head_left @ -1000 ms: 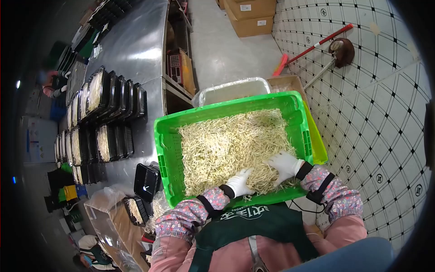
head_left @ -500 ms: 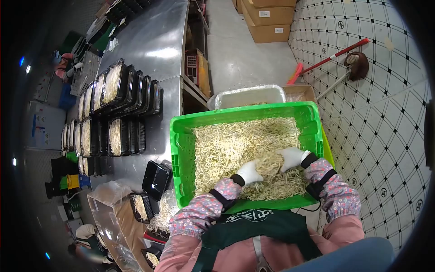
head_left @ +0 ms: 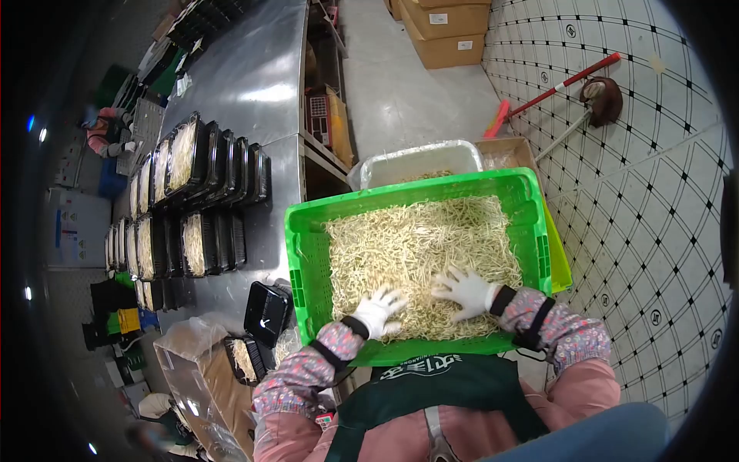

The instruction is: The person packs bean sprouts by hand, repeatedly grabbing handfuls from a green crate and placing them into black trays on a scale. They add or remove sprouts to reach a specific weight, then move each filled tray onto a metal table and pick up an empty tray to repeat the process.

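Note:
A green plastic crate (head_left: 412, 187) in front of me holds a thick layer of pale bean sprouts (head_left: 408, 246). My left hand (head_left: 377, 310), in a white glove, rests over the sprouts near the crate's front left, its fingers spread. To its right, my right hand (head_left: 467, 294), gloved in white too, lies on the sprouts with fingers apart. Neither hand grips a clump. Both palms face down, so what lies beneath them is hidden.
Black trays (head_left: 188, 158) of sprouts stand stacked on the steel table (head_left: 269, 73) at left. An empty black tray (head_left: 267, 314) sits near the crate. Behind it are a translucent tub (head_left: 422, 160) and cardboard boxes (head_left: 446, 35). A red-handled tool (head_left: 566, 85) leans at right.
The clump of sprouts between my hands has been let go into the crate. My fingers have spread, and my left hand has moved left and slightly down.

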A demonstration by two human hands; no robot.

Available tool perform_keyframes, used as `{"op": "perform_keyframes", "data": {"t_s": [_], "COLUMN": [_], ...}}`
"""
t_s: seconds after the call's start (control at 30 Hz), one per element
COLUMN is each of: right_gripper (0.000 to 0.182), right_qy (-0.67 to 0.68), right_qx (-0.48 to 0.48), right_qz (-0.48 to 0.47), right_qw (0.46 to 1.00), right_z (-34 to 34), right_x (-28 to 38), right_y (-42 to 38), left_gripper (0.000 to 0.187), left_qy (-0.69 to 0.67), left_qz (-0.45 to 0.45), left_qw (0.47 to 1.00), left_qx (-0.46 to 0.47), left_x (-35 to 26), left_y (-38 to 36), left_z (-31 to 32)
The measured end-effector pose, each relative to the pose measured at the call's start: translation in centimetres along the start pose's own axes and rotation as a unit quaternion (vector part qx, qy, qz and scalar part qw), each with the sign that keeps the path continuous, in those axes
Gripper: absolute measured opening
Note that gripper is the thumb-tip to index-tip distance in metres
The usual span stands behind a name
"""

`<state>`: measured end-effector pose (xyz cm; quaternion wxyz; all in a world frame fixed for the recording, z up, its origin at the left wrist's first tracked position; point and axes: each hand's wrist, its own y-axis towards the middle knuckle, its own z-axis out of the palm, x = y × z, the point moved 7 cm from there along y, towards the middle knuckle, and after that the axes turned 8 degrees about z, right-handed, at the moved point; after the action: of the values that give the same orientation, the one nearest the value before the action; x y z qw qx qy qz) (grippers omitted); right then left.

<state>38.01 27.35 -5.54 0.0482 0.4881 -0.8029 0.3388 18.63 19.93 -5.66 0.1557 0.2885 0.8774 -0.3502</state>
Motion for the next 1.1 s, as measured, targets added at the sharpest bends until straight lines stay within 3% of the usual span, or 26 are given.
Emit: {"op": "perform_keyframes", "data": {"t_s": [0.07,0.1,0.13,0.17,0.23,0.3,0.33,0.37,0.4,0.43,0.5,0.57,0.67,0.7,0.77,0.8,0.83,0.9,1.0,1.03,1.1], "right_gripper": [0.080,0.075,0.071,0.062,0.058,0.060,0.072,0.085,0.087,0.088,0.082,0.061,0.053,0.053,0.054,0.057,0.059,0.050,0.050,0.052,0.049], "right_qy": [0.000,0.156,0.308,0.318,0.272,0.274,0.266,0.166,0.127,0.087,0.083,0.223,0.377,0.377,0.443,0.381,0.512,0.522,0.582,0.558,0.493], "right_qx": [0.042,0.077,0.112,0.067,-0.011,-0.082,-0.103,-0.207,-0.223,-0.239,-0.123,-0.223,-0.234,-0.230,-0.251,-0.206,-0.213,-0.217,-0.207,-0.227,-0.182], "right_qz": [-0.011,-0.026,-0.040,0.014,0.094,0.129,0.147,0.139,0.169,0.199,0.185,0.162,0.065,0.067,0.000,0.054,0.004,0.038,0.050,-0.011,0.044], "right_qw": [0.999,0.984,0.944,0.945,0.958,0.950,0.947,0.954,0.952,0.946,0.971,0.935,0.894,0.895,0.861,0.900,0.832,0.824,0.785,0.798,0.850], "right_z": [-0.6,-0.9,-1.6,-4.4,-7.0,-8.5,-8.7,-7.5,-7.4,-7.6,-6.6,-4.7,-9.5,-9.5,-9.5,-9.6,-11.0,-11.8,-11.0,-11.7,-10.7], "right_x": [-0.3,-1.3,-2.3,-3.5,-6.4,-8.0,-7.9,-7.9,-6.6,-5.1,-3.0,-4.1,-2.8,-3.5,-3.9,-4.4,-3.9,-3.5,-4.5,-4.4,-4.8], "right_y": [-1.1,-0.9,-0.5,-0.4,2.2,5.5,7.3,9.5,10.4,11.2,12.4,12.7,8.8,9.2,9.2,9.5,9.4,8.1,8.7,8.6,9.0], "left_gripper": [0.063,0.059,0.058,0.056,0.058,0.079,0.095,0.111,0.132,0.132,0.118,0.070,0.058,0.060,0.060,0.061,0.059,0.056,0.057,0.061,0.062], "left_qy": [-0.081,-0.172,-0.257,-0.336,-0.296,-0.188,-0.144,-0.099,-0.113,-0.089,-0.134,-0.202,-0.291,-0.281,-0.248,-0.276,-0.304,-0.360,-0.304,-0.332,-0.397], "left_qz": [0.062,0.113,0.028,-0.057,-0.103,-0.121,-0.137,-0.150,-0.193,-0.214,-0.254,-0.204,-0.097,-0.065,-0.174,-0.237,-0.159,-0.078,-0.096,-0.087,-0.099], "left_qw": [0.994,0.979,0.962,0.927,0.949,0.957,0.952,0.941,0.945,0.946,0.939,0.903,0.852,0.840,0.864,0.854,0.858,0.808,0.827,0.821,0.807], "left_qx": [0.036,0.005,0.083,0.159,0.025,-0.183,-0.234,-0.285,-0.237,-0.226,-0.192,-0.318,-0.423,-0.460,-0.401,-0.372,-0.383,-0.461,-0.463,-0.456,-0.425], "left_x": [0.1,0.8,1.7,2.5,5.6,7.5,7.4,7.3,7.8,7.3,6.8,8.6,5.6,4.9,8.2,10.1,8.4,7.6,9.1,8.6,10.4], "left_y": [-1.5,-1.8,-1.9,-2.1,-0.5,1.3,2.0,2.9,4.3,5.0,6.0,5.4,1.0,-0.3,-0.6,-0.7,-0.9,-1.8,-2.0,-2.1,-1.2], "left_z": [1.7,1.4,0.2,-1.5,-5.1,-8.8,-9.2,-9.7,-8.1,-6.8,-5.5,-4.4,-10.2,-11.8,-9.2,-7.1,-10.0,-11.5,-11.6,-12.4,-10.6]}}
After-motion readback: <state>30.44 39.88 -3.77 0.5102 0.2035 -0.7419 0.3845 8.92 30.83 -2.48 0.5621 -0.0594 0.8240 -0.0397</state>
